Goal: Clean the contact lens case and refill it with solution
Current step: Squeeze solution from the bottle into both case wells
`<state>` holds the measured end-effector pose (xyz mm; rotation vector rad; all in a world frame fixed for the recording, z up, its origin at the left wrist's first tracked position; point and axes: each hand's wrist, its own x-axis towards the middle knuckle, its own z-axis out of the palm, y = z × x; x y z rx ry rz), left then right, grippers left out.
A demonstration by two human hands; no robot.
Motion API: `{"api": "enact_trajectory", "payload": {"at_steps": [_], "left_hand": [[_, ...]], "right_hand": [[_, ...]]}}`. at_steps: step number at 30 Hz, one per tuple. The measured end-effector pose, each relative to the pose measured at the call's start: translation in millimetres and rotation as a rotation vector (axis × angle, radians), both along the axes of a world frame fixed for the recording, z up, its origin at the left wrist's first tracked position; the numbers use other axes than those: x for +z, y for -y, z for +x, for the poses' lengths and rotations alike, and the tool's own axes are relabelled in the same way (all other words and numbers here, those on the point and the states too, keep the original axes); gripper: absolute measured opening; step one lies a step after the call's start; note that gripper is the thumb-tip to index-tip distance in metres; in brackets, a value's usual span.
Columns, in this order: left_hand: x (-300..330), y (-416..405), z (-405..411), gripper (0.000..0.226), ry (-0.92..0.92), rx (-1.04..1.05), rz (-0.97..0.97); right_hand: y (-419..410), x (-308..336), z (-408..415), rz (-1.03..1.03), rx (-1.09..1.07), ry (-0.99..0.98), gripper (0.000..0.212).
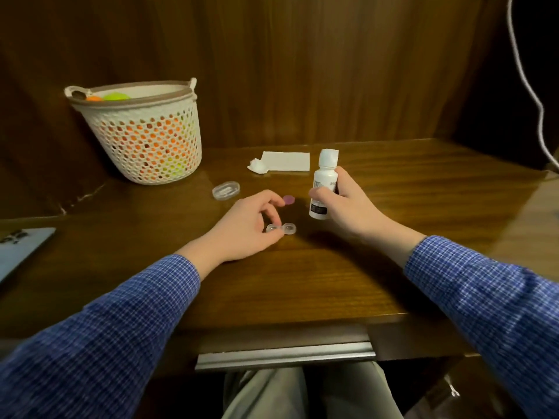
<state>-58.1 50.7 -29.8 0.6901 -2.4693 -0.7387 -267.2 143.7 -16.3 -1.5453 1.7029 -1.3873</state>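
The clear twin-cup contact lens case (pixel 286 228) lies on the wooden table (pixel 302 282), with no caps on its cups. My left hand (pixel 245 228) pinches its left cup between thumb and fingers. A purple cap (pixel 289 200) lies just beyond my left index fingertip. My right hand (pixel 344 204) grips the white solution bottle (pixel 323 182) upright, its cap on, to the right of the case. A folded white tissue (pixel 287 161) and a crumpled wad (pixel 257 167) lie farther back.
A white perforated basket (pixel 142 137) with orange and yellow things inside stands at the back left. A clear oval container (pixel 226 190) lies in front of it. A grey laptop corner (pixel 21 249) shows at the left edge. A white cable (pixel 529 86) hangs at right.
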Motion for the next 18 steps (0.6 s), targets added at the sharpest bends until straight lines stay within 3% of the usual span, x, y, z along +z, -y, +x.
{"api": "enact_trajectory", "payload": {"at_steps": [4,8,11,18], "left_hand": [[9,0,-1,0.047,0.036,-0.007,0.015],[34,6,-13,0.024,-0.251,0.119,0.081],[53,1,-34,0.026,-0.378,0.120,0.077],[53,0,-50,0.019,-0.376,0.123,-0.024]], "right_hand": [[9,-2,2,-0.027,0.073,-0.004,0.026],[16,0,6,-0.093,0.106,-0.051,0.026],[23,1,11,-0.137,0.124,-0.098,0.030],[24,0,12,-0.217,0.156,-0.238,0.035]]}}
